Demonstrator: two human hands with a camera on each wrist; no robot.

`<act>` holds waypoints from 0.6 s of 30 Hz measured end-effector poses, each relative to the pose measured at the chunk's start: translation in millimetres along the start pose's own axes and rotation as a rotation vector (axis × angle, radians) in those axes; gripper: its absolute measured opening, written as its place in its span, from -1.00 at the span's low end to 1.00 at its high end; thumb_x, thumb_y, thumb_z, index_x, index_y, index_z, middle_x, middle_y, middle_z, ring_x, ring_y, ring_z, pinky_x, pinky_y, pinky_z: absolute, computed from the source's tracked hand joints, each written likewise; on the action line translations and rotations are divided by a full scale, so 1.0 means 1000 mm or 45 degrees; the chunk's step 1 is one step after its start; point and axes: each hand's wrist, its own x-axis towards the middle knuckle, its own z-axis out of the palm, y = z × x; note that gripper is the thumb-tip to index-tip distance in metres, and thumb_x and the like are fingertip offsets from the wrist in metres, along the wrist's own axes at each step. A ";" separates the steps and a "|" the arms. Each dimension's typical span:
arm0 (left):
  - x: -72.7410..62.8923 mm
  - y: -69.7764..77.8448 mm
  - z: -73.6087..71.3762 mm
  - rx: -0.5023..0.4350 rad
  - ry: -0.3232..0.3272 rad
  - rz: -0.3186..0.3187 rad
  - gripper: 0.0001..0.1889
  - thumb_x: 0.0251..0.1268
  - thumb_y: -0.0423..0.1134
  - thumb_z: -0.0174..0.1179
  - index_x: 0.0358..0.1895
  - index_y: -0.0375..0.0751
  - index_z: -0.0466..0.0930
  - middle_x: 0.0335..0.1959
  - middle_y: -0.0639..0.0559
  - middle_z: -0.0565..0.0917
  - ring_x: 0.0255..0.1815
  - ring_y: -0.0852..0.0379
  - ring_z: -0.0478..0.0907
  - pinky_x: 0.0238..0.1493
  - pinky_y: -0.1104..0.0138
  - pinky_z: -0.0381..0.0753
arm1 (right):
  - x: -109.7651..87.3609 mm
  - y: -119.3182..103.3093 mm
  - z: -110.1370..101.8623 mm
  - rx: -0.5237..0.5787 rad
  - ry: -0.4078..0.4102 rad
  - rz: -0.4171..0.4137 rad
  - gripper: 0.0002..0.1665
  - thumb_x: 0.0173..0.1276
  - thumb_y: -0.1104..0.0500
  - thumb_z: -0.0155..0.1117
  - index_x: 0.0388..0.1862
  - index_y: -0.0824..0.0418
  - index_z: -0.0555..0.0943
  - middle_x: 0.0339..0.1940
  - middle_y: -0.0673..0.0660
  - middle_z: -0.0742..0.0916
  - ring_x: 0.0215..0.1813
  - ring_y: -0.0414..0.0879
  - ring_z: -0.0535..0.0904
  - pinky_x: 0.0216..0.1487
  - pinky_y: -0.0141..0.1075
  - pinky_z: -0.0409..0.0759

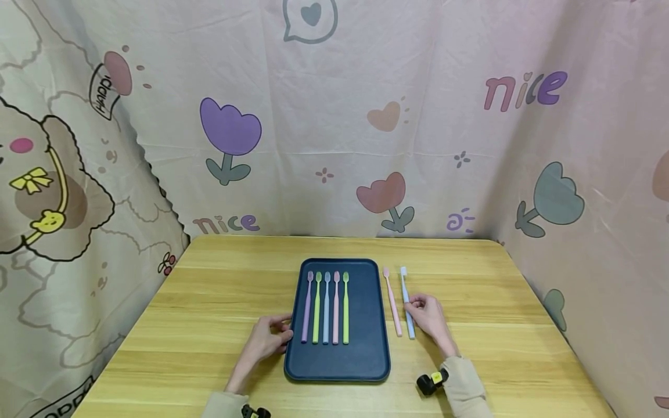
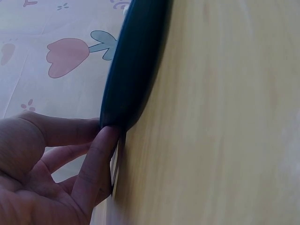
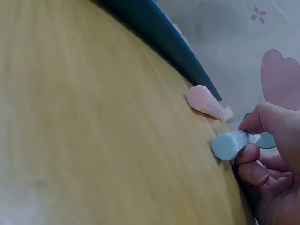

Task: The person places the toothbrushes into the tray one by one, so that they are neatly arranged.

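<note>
A dark blue tray [image 1: 360, 360] lies on the table with several toothbrushes in a row on its left half: purple [image 1: 306, 313], green, blue, pink and another green. My left hand [image 1: 266, 338] pinches the tray's left rim between thumb and fingers; the left wrist view shows the tray wall [image 2: 133, 70] at the fingertips. Right of the tray, my right hand [image 1: 430, 316] pinches a light blue toothbrush [image 1: 410, 328] by its handle. Its rounded handle end [image 3: 226, 146] faces the right wrist camera. A pink toothbrush [image 1: 393, 305] lies between that brush and the tray.
The wooden table [image 1: 512, 325] extends to both sides of the tray. A patterned cloth [image 1: 313, 197] hangs behind the table and along both sides.
</note>
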 end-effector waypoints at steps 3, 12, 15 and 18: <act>0.000 0.000 0.000 0.002 0.001 0.001 -0.57 0.21 -0.53 0.27 0.20 -0.37 0.62 -0.32 -0.10 0.63 -0.42 0.14 0.54 -0.49 0.30 0.69 | -0.001 0.001 -0.001 0.033 -0.023 0.001 -0.80 0.22 0.30 0.29 -0.23 0.44 0.66 -0.48 0.10 0.69 -0.60 -0.28 0.47 -0.56 -0.47 0.48; 0.000 0.000 0.000 0.007 -0.001 0.005 -0.57 0.21 -0.52 0.28 0.19 -0.36 0.63 -0.33 -0.08 0.62 -0.42 0.14 0.54 -0.49 0.30 0.69 | -0.001 0.001 -0.004 0.216 -0.138 0.091 -0.75 0.35 0.30 0.27 -0.09 0.49 0.57 -0.55 0.03 0.66 -0.63 -0.27 0.45 -0.61 -0.46 0.41; 0.000 0.000 0.000 -0.001 0.000 0.006 -0.57 0.21 -0.52 0.28 0.19 -0.38 0.63 -0.33 -0.09 0.63 -0.42 0.14 0.55 -0.49 0.29 0.70 | -0.002 -0.001 -0.008 0.308 -0.213 0.109 -0.71 0.38 0.31 0.25 -0.03 0.52 0.54 -0.54 0.01 0.68 -0.63 -0.27 0.43 -0.63 -0.47 0.36; 0.000 0.000 0.000 -0.010 0.002 0.004 -0.57 0.20 -0.53 0.27 0.19 -0.38 0.62 -0.33 -0.09 0.63 -0.43 0.14 0.55 -0.49 0.29 0.70 | -0.003 -0.003 -0.013 0.391 -0.291 0.116 -0.64 0.39 0.32 0.23 0.04 0.57 0.49 -0.46 0.02 0.73 -0.58 -0.28 0.48 -0.60 -0.49 0.41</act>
